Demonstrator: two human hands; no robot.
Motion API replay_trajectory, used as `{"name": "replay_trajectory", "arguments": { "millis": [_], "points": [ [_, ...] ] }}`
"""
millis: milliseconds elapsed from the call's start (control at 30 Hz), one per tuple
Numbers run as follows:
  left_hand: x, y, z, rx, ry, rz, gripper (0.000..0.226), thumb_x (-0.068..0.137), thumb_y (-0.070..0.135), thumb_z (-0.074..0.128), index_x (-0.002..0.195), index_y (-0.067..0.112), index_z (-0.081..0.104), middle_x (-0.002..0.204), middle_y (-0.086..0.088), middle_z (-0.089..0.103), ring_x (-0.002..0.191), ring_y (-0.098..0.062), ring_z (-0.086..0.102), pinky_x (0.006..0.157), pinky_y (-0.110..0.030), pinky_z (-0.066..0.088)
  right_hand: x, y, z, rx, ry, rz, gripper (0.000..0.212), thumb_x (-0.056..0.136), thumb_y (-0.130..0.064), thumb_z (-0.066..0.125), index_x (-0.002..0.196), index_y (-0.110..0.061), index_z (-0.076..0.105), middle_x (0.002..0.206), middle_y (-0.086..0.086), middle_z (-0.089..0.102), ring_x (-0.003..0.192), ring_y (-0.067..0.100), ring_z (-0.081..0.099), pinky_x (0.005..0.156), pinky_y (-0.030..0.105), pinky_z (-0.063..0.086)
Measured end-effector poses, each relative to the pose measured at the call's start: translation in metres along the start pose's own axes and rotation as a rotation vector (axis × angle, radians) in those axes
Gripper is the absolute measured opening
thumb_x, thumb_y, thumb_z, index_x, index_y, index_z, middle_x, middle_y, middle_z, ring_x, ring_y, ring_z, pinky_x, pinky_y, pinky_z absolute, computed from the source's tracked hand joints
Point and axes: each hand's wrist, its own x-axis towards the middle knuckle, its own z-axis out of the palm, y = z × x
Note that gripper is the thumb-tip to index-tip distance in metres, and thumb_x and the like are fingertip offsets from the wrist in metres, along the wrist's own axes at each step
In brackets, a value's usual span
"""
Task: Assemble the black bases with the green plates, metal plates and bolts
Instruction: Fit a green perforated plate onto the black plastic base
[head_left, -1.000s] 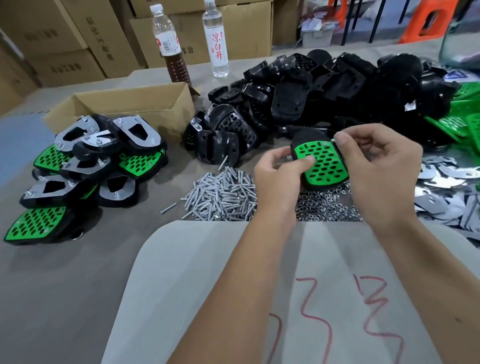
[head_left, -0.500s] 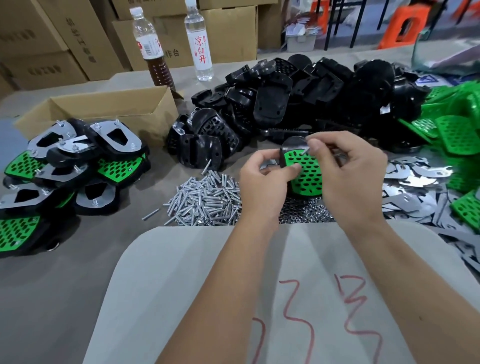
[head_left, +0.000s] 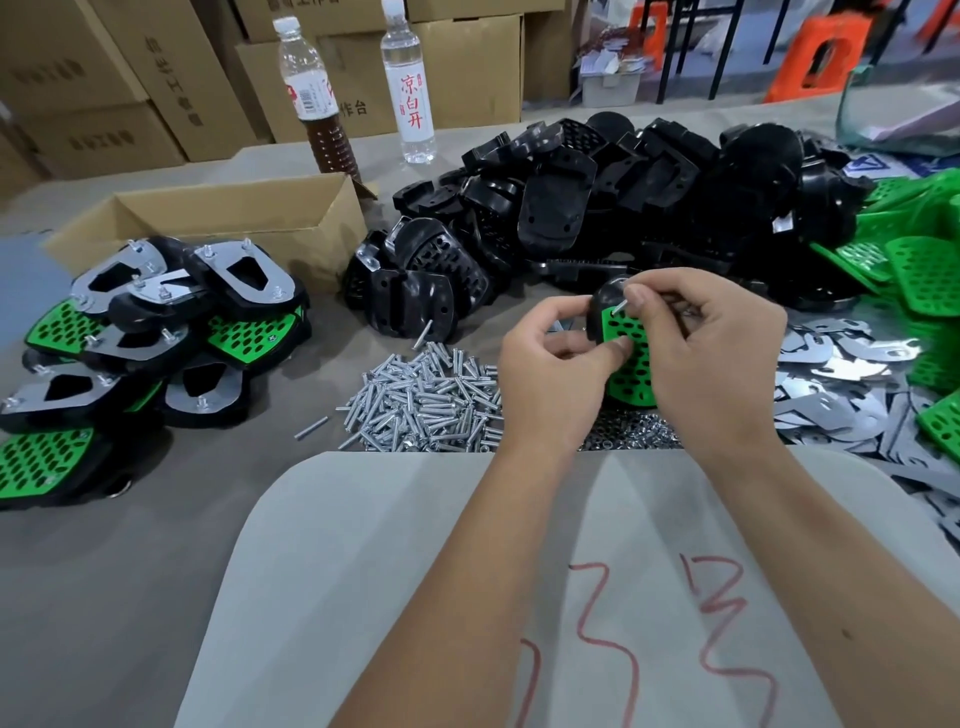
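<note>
While both forearms reach out over a pale sheet (head_left: 467, 571) scrawled with red marks, the left hand (head_left: 550, 374) curls its thumb and fingers round the near-left edge of a black base (head_left: 597, 312) carrying a green plate (head_left: 631, 364), held tilted above the bench (head_left: 104, 597). Just beside it, the right hand (head_left: 711, 343) pinches a bolt (head_left: 619, 307) between thumb and forefinger, its tip at the plate's upper corner; that grip is closed tight on the bolt, while the left grip wraps the base from the side, so the piece sits between the 2 hands. Beneath them lies a heap of loose bolts (head_left: 426, 400) with small nuts (head_left: 628, 434) to its right, and metal plates (head_left: 841, 374) spread further right. Finished assemblies (head_left: 145, 332) are stacked at left. Beyond, a big pile of black bases (head_left: 597, 208) sits beside spare green plates (head_left: 914, 260), an open carton (head_left: 218, 218), and 2 bottles (head_left: 410, 88).
</note>
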Motion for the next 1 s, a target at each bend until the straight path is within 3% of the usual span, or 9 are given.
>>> {"name": "replay_trajectory", "arguments": {
  "millis": [100, 167, 300, 433, 567, 700, 867, 1000],
  "points": [
    [0.000, -0.002, 0.001, 0.020, 0.002, 0.031, 0.030, 0.080, 0.001, 0.084, 0.105, 0.016, 0.073, 0.063, 0.006, 0.064, 0.061, -0.009, 0.060, 0.065, -0.025, 0.052, 0.000, -0.002, 0.000, -0.043, -0.021, -0.042, 0.010, 0.096, -0.015, 0.070, 0.096, -0.019, 0.079, 0.087, -0.012, 0.073, 0.085, 0.009, 0.072, 0.081, 0.038, 0.060],
    [0.000, -0.002, 0.002, 0.010, 0.029, 0.055, 0.029, 0.081, 0.001, 0.084, 0.106, 0.013, 0.074, 0.060, 0.011, 0.060, 0.060, -0.008, 0.057, 0.063, -0.023, 0.050, -0.002, -0.005, 0.002, -0.057, -0.028, -0.032, 0.008, 0.095, -0.018, 0.071, 0.092, -0.021, 0.078, 0.083, -0.014, 0.073, 0.079, 0.009, 0.071, 0.077, 0.035, 0.060],
    [-0.001, -0.001, 0.001, -0.040, 0.055, 0.115, 0.030, 0.082, 0.001, 0.084, 0.108, 0.013, 0.075, 0.072, 0.002, 0.073, 0.068, -0.010, 0.068, 0.065, -0.024, 0.056, -0.002, -0.007, 0.002, 0.116, -0.054, 0.146, 0.016, 0.095, -0.017, 0.073, 0.084, -0.028, 0.075, 0.073, -0.010, 0.073, 0.067, 0.006, 0.069, 0.067, 0.024, 0.055],
    [-0.003, -0.001, 0.002, -0.030, 0.063, 0.158, 0.034, 0.082, -0.005, 0.081, 0.111, 0.012, 0.074, 0.078, -0.006, 0.076, 0.068, -0.010, 0.068, 0.064, -0.020, 0.056, 0.000, -0.010, -0.003, -0.006, -0.037, 0.083, 0.014, 0.093, -0.018, 0.075, 0.083, -0.026, 0.074, 0.070, -0.015, 0.070, 0.066, 0.004, 0.065, 0.066, 0.015, 0.049],
    [-0.004, -0.002, 0.003, 0.039, 0.090, 0.212, 0.036, 0.082, -0.004, 0.081, 0.108, 0.020, 0.073, 0.082, -0.004, 0.076, 0.069, -0.011, 0.067, 0.065, -0.021, 0.056, -0.001, -0.016, -0.001, -0.149, -0.068, 0.018, 0.012, 0.096, -0.016, 0.072, 0.084, -0.013, 0.072, 0.072, -0.011, 0.066, 0.066, 0.006, 0.062, 0.067, 0.023, 0.049],
    [-0.006, -0.003, 0.004, 0.038, 0.115, 0.237, 0.030, 0.084, 0.003, 0.081, 0.097, 0.027, 0.068, 0.077, -0.003, 0.072, 0.066, -0.010, 0.061, 0.063, -0.028, 0.054, 0.003, -0.019, 0.001, -0.315, -0.141, -0.161, 0.014, 0.094, -0.007, 0.069, 0.080, -0.003, 0.067, 0.074, 0.005, 0.065, 0.070, 0.024, 0.059, 0.069, 0.041, 0.047],
    [-0.003, -0.004, 0.005, -0.088, 0.112, 0.170, 0.035, 0.084, -0.003, 0.080, 0.099, 0.026, 0.069, 0.080, -0.005, 0.075, 0.070, -0.010, 0.067, 0.063, -0.024, 0.055, -0.004, -0.019, 0.004, -0.243, -0.007, -0.195, 0.007, 0.093, -0.008, 0.074, 0.088, -0.005, 0.076, 0.077, 0.000, 0.066, 0.071, 0.013, 0.054, 0.069, 0.024, 0.043],
    [-0.001, -0.005, 0.006, -0.159, 0.166, 0.148, 0.032, 0.086, -0.005, 0.079, 0.106, 0.017, 0.070, 0.083, -0.002, 0.075, 0.070, -0.005, 0.067, 0.065, -0.018, 0.054, -0.009, -0.014, 0.008, -0.200, -0.013, -0.268, 0.010, 0.097, -0.009, 0.072, 0.097, -0.004, 0.080, 0.088, 0.007, 0.069, 0.083, 0.023, 0.061, 0.074, 0.027, 0.046]
  ]
}}
